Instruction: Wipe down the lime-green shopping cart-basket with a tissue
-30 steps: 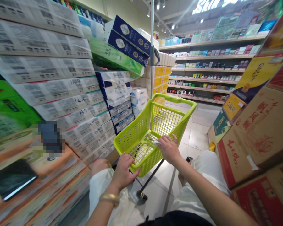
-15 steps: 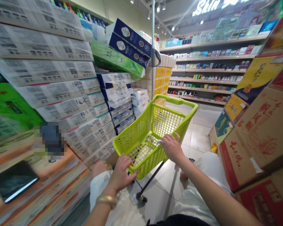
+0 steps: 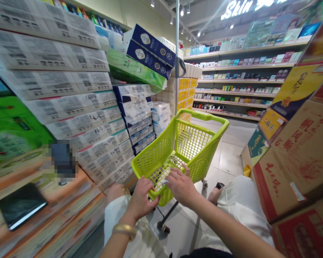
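A lime-green plastic shopping cart (image 3: pixel 161 147) stands before me, its mesh basket bare inside where I can see it. My left hand (image 3: pixel 143 197) is closed over the near left corner of the basket rim, fingers hooked inside and thumb outside. At the near right side of that rim is my right hand (image 3: pixel 181 185), its fingers bent over the edge. A small white wad, like a tissue (image 3: pixel 164 182), shows at its fingertips, mostly covered by the hand. A gold bangle (image 3: pixel 124 231) circles my left wrist.
Stacked wrapped packs (image 3: pixel 78 86) rise at the left beside a dark tablet-like device (image 3: pixel 22 206) on orange packs. Cardboard cartons (image 3: pixel 307 143) wall the right side. Store shelves (image 3: pixel 239 80) line the back. My knees flank the cart on the tiled floor (image 3: pixel 228 157).
My right hand has slid left and nearer along the basket rim, carrying the white wad. My left hand keeps its place on the corner. The view has shifted slightly.
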Demonstrator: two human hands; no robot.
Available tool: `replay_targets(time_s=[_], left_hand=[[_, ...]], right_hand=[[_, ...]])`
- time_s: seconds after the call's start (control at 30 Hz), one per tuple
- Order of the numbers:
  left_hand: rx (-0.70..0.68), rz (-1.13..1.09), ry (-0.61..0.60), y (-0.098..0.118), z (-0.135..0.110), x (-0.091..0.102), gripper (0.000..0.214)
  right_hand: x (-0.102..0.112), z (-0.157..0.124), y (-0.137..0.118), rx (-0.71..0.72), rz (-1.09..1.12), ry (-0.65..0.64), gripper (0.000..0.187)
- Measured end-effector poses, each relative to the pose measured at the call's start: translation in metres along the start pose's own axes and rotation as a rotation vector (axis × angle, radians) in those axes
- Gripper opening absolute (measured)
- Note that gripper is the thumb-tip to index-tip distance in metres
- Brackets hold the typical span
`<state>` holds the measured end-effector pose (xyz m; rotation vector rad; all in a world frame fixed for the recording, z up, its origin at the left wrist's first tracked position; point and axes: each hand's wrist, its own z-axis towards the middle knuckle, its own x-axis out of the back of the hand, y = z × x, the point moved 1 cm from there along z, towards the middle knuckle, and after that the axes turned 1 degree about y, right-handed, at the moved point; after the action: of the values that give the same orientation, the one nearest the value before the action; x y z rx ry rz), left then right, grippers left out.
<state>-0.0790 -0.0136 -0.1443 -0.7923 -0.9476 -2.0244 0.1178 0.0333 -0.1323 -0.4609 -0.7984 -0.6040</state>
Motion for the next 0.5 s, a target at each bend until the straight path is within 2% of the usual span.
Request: replay_targets(time_s=[0.13, 0.2, 0.3, 0.43, 0.5], left_hand=[[0.012, -0.009, 0.001, -0.004, -0.001, 0.002, 0.017], [0.006, 0.008, -0.006, -0.006, -0.002, 0.003, 0.018], [0.008, 0.075, -0.001, -0.002, -0.003, 0.002, 0.016], [0.031, 0.173, 0.070, 0.020, 0.002, -0.010, 0.051], [0.075, 0.187, 0.084, 0.034, 0.008, -0.022, 0.060]], right_hand=[[0.022, 0.005, 0.055, -0.170, -0.103, 0.046, 0.012], [0.027, 0.007, 0.068, -0.225, -0.128, 0.045, 0.014], [0.022, 0.007, 0.059, -0.227, -0.090, 0.041, 0.015], [0.004, 0.003, 0.025, -0.191, -0.024, 0.073, 0.014], [-0.001, 0.002, 0.015, -0.192, -0.011, 0.091, 0.013]])
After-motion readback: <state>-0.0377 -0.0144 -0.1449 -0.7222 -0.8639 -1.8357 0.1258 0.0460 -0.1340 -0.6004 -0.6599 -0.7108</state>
